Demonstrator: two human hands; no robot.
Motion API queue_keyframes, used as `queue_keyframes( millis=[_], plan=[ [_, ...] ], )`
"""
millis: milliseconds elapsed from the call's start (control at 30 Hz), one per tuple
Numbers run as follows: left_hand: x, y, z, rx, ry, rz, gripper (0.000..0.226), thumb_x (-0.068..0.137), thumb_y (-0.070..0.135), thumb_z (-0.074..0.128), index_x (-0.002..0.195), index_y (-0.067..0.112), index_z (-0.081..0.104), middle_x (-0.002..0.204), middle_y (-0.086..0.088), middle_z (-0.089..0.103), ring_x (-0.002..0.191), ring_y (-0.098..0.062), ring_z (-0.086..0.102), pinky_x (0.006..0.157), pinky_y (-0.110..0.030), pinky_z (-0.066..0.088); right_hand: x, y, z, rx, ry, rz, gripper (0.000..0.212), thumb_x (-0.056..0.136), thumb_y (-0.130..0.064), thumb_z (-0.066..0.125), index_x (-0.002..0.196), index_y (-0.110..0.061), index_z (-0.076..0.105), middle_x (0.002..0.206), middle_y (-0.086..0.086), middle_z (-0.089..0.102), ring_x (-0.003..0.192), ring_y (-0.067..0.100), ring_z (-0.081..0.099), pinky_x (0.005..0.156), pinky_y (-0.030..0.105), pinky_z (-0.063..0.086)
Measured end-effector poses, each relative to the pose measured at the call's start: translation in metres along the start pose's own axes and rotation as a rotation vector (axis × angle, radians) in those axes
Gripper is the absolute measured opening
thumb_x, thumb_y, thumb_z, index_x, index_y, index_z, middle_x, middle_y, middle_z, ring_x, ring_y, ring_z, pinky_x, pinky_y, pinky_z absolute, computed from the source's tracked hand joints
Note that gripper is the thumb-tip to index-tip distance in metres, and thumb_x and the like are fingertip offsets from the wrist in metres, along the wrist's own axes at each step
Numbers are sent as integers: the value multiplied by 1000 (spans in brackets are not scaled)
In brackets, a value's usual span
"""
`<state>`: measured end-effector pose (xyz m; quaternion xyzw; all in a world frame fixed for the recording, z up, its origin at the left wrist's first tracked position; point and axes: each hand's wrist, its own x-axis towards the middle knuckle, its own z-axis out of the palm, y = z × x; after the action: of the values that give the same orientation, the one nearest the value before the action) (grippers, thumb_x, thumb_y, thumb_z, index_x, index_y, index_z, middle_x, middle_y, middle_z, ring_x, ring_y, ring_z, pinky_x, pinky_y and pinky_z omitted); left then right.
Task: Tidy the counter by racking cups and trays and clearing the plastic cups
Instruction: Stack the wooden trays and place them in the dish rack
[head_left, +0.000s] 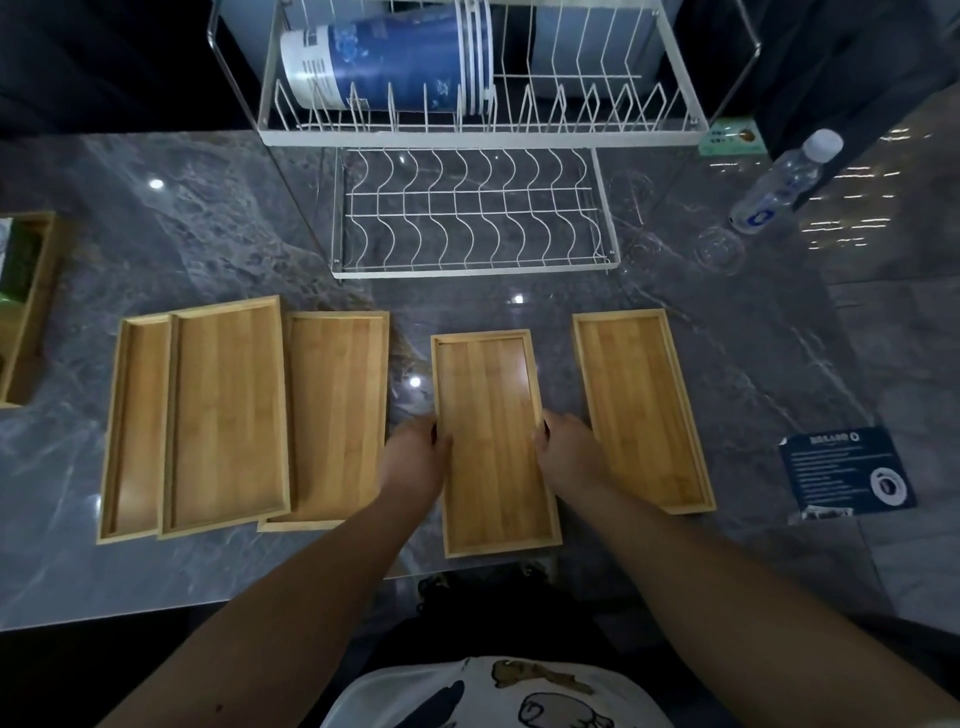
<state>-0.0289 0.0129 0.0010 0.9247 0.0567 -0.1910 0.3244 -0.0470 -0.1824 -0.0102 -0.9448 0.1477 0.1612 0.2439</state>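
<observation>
Left hand and right hand gripped the long sides of a bamboo tray at frame centre on the grey desk, fingers seemingly curled over its rims, stacked blue cups lying in the white rack at upper centre.

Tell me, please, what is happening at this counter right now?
A person is tidying bamboo trays. Both hands, left and right, grip the long sides of the middle tray, which lies flat on the counter. Three overlapping trays lie to its left and one tray to its right. The rack behind holds blue cups on top; its lower shelf is empty.
</observation>
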Motion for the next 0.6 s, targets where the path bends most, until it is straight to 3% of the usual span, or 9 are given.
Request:
queue_keyframes(
  millis=[267, 433, 500, 600],
  plan=[
    [-2, 0, 7, -35, 25, 16, 17, 97, 25, 52, 94, 18, 66, 80, -3, 68, 70, -16, 64, 62, -30, 51, -6, 2, -2, 31, 68, 41, 22, 101, -17, 43, 94, -7, 61, 97, 10, 61, 73, 15, 48, 62, 28, 33],
    [-11, 20, 15, -93, 85, 28, 22, 95, 22, 55, 108, 12, 69, 91, -7, 72, 80, -21, 66, 71, -33, 53, -13, 20, -27, 40, 126, 14, 24, 101, -20, 42, 94, -11, 63, 97, 5, 62, 77, 15, 54, 63, 28, 36],
    [-12, 35, 21, -113, 123, 29, 20, 94, 22, 56, 107, 14, 70, 82, 0, 70, 71, -13, 63, 60, -27, 47, -11, 28, -44, 42, 150, -10, 20, 99, -19, 45, 88, -15, 61, 91, 2, 59, 77, 18, 56, 59, 28, 37],
    [-14, 65, 30, -130, 173, 61, 14, 93, 19, 56, 94, 22, 70, 66, 13, 59, 57, 2, 52, 49, -19, 35, -5, 45, -72, 42, 184, -53, 25, 96, -16, 48, 73, -22, 45, 78, -1, 50, 66, 15, 48, 48, 22, 23]
  ],
)
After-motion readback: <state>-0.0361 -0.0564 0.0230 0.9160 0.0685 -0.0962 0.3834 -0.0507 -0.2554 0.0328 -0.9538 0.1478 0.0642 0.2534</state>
